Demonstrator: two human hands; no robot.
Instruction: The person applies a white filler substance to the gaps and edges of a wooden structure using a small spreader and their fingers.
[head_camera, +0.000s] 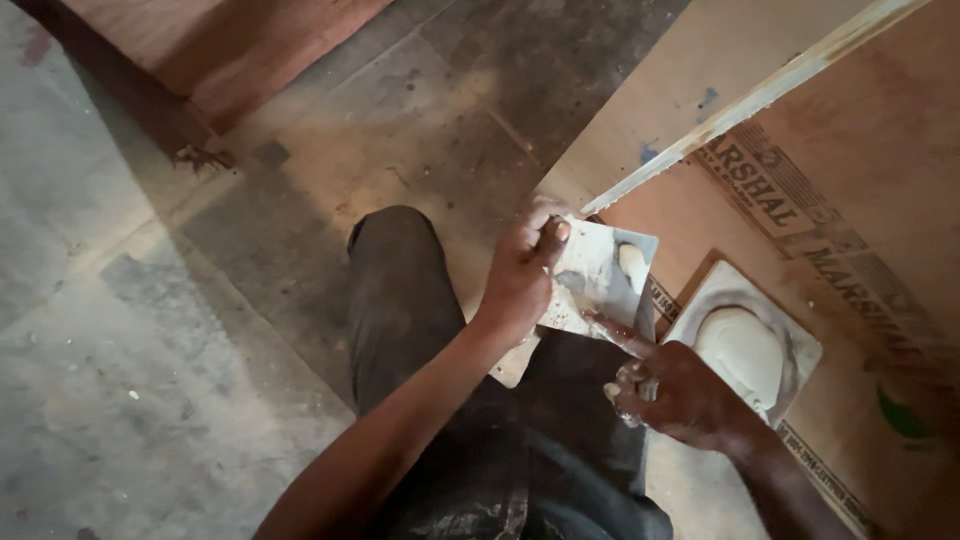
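Observation:
My left hand (522, 268) grips a small flat metal scraper blade (598, 275) smeared with pale putty, thumb pressed on its top edge. My right hand (672, 390) is just below and to the right of it, index finger stretched out and touching the blade's lower edge, the other fingers curled around a narrow tool whose blade rises toward the scraper. Fingertips are coated with putty. To the right a square board (800, 345) carrying a mound of white putty (740, 352) lies on a plywood sheet.
Large plywood sheets (860, 150) stand and lie at the right, one with a pale raw edge (760, 95). More plywood (230, 40) leans at top left. My dark-trousered legs (400, 300) are over a dusty concrete floor (130, 380).

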